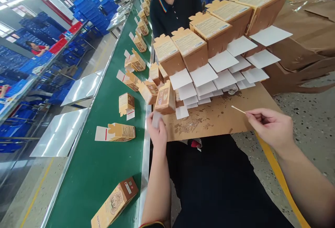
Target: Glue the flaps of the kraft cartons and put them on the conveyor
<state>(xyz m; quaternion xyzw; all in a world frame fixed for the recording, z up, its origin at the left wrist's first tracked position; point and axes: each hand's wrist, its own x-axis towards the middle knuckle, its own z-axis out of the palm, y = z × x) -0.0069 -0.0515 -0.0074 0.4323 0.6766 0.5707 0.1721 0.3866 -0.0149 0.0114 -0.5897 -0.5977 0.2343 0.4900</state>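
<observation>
My left hand [158,133] is closed on the white flap of a small tan-and-brown carton [164,99], tilted at the edge of the conveyor. Between thumb and fingers of my right hand [273,125] is a cotton swab [238,109], its white tip pointing left over the brown cardboard sheet [211,123]. Behind that sheet rise stacked cartons [191,44], their white flaps [204,73] sticking out towards me. A small clear round dish [232,89] sits close to the flaps. Wet-looking spots mark the cardboard.
On my left runs a green conveyor belt [110,172] carrying several open cartons [125,132] and one lying carton [115,203]. Across the stack is a person in a dark shirt [180,13]. Brown wrapped cardboard [306,43] lies at the right. Blue crates [90,8] fill the background.
</observation>
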